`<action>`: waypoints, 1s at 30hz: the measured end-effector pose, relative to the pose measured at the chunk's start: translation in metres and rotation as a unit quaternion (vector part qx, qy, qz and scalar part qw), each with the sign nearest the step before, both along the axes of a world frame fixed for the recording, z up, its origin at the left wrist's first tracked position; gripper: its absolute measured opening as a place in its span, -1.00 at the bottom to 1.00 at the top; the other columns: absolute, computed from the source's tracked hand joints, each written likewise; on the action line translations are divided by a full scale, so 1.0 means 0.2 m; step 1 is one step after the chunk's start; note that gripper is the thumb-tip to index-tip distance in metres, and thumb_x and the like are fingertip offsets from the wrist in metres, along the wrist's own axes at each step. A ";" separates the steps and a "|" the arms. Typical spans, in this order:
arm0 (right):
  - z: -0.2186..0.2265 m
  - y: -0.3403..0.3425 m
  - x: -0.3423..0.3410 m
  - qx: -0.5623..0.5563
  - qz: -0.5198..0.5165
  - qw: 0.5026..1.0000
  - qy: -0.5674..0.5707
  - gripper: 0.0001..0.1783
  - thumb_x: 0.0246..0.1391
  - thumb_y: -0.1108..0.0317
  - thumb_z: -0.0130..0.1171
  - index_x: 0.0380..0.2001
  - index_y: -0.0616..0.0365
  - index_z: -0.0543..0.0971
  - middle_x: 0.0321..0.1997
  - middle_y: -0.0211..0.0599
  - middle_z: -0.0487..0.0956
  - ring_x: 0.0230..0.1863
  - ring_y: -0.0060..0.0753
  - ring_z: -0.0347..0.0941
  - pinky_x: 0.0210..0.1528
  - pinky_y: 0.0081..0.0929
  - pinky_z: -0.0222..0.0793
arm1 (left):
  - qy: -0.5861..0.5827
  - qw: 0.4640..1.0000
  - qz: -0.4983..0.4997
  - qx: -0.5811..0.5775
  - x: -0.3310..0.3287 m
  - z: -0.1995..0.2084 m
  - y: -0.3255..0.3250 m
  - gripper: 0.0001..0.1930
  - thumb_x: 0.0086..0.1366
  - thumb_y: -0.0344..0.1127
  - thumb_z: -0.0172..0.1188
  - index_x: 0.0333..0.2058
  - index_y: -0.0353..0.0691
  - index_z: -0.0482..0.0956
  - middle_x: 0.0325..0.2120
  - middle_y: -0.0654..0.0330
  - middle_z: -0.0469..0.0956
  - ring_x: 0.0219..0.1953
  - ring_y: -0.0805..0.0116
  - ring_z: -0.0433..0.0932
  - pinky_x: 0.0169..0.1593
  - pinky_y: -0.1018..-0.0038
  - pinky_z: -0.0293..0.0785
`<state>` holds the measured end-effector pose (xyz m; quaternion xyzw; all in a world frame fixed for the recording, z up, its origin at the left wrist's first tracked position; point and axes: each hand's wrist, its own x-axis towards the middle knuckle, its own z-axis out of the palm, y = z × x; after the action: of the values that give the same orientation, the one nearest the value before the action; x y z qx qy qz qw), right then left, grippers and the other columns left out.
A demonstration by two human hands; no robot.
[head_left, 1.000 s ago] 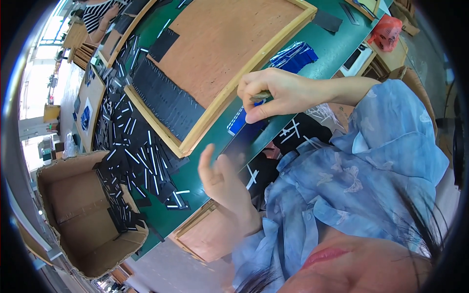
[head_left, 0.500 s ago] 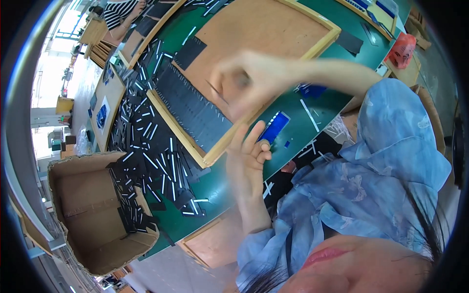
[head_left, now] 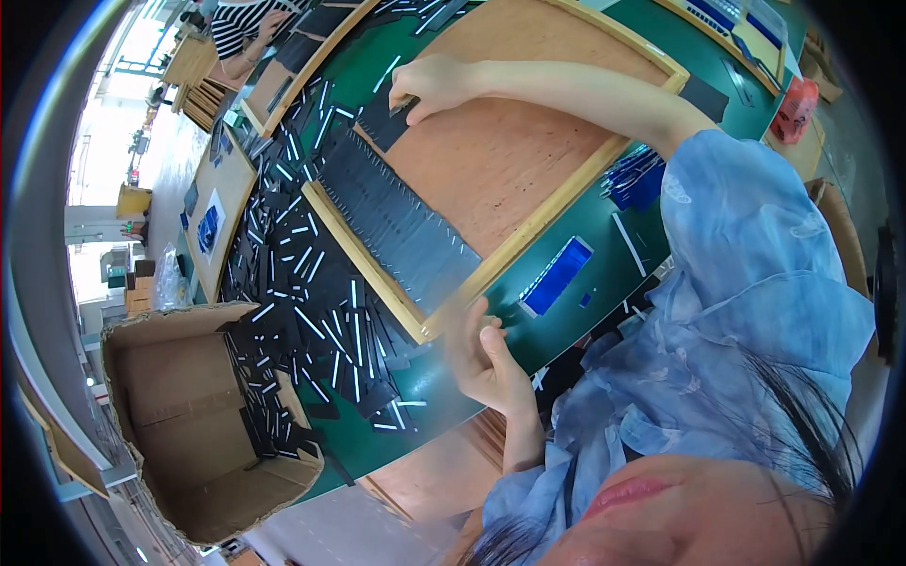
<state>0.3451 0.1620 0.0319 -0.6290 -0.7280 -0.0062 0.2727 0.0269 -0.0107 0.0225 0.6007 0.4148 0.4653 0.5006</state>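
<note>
My right hand (head_left: 436, 85) reaches over a tan board (head_left: 528, 123) with a raised wooden rim. Its fingers are pinched together at a black piece (head_left: 379, 123) by the board's far left end; what they grip, if anything, is hidden. Along the board's left side lies a row of overlapping dark strips (head_left: 401, 222) with small white marks at their edges. My left hand (head_left: 491, 363), partly blurred, hovers by the near rim corner with thumb and fingers apart and nothing visible in it. To its right a flat blue piece with a pale edge (head_left: 557, 276) lies on the green table (head_left: 491, 330).
Loose black pieces with white strips (head_left: 326, 311) lie heaped left of the board. A cardboard box (head_left: 179, 387) stands at the left table edge. More blue pieces (head_left: 634, 179) lie beside the near rim. Across the table, a person in a striped top (head_left: 236, 33) works.
My right hand has moved from the middle of the dark strips to the black piece at the board's far end. My left hand has drawn nearer, and the view has shifted slightly.
</note>
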 end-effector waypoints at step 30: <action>-0.06 -1.67 0.33 0.056 -0.284 0.956 -0.045 -0.43 -0.30 0.31 0.38 -0.10 -0.02 0.47 -0.17 -0.34 0.38 -0.21 -0.26 0.46 -0.23 -0.41 0.41 | 0.349 0.859 -0.069 0.368 -0.20 -0.03 0.37 -0.62 0.02 -0.46 0.29 -0.12 -0.27 0.54 0.13 -0.12 0.28 0.09 -0.08 0.36 0.05 0.30 0.37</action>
<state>0.4111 -0.1711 0.0208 -0.7928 -0.5291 -0.1521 0.2614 -0.0122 0.0632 0.0160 0.8913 0.3185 0.3081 0.0960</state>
